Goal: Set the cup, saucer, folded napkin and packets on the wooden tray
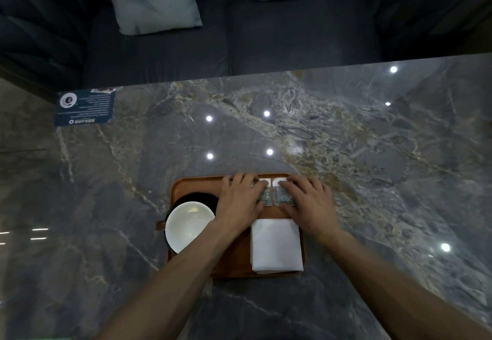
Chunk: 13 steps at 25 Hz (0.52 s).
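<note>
From the head view, your left hand [241, 201] and right hand [306, 201] both lie over the two packets [277, 193] at the far end of the wooden tray [231, 259], fingers spread and pressing down. Whether either grip pinches a packet you cannot tell; the fingers cover them. The cup [189, 226] stands on its dark saucer [197, 196] at the tray's left, and the folded napkin [277, 245] lies at the near right, just beside your right wrist. You appear to be squaring the packets side by side, the last step. Next, lift both hands straight off so nothing slides on the marble surface [346, 140].
</note>
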Available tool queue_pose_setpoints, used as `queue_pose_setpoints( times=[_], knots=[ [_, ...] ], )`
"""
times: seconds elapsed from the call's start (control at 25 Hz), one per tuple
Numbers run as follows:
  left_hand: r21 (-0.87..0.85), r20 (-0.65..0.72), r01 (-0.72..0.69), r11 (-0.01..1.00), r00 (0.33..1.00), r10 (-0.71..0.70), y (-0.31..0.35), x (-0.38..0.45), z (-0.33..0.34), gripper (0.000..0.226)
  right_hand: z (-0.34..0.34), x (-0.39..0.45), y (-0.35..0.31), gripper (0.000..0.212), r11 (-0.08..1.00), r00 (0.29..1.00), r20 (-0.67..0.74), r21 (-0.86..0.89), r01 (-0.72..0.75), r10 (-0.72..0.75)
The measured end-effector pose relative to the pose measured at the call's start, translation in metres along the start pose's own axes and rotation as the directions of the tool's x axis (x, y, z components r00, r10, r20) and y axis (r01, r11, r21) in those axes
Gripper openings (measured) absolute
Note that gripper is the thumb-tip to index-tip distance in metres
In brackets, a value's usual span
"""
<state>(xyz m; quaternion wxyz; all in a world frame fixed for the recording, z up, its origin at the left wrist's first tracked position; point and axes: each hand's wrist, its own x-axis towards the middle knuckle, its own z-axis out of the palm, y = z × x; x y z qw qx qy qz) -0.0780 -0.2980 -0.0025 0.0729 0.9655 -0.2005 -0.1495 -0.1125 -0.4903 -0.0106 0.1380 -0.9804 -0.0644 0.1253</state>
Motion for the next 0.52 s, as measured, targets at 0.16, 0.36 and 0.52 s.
queue_pose_setpoints(
  times=[0.16, 0.36, 0.52],
  knots=[
    [-0.040, -0.004, 0.007, 0.999, 1.000, -0.008, -0.003, -0.002, -0.007, 0.044, -0.005, -0.003, -0.002, 0.052, 0.999, 0.999, -0.030, 0.004, -0.040, 0.040],
    [-0.058, 0.008, 0.012, 0.998, 1.000, -0.011, -0.009, -0.008, -0.023, 0.042, -0.020, -0.015, -0.003, 0.044, 0.996, 0.995, -0.035, 0.022, -0.088, 0.089],
    [-0.133, 0.044, 0.034, 0.991, 0.999, -0.028, -0.015, -0.015, -0.046, 0.041, -0.045, -0.026, -0.003, 0.043, 0.997, 0.997, -0.018, 0.040, -0.071, 0.072]
  ],
)
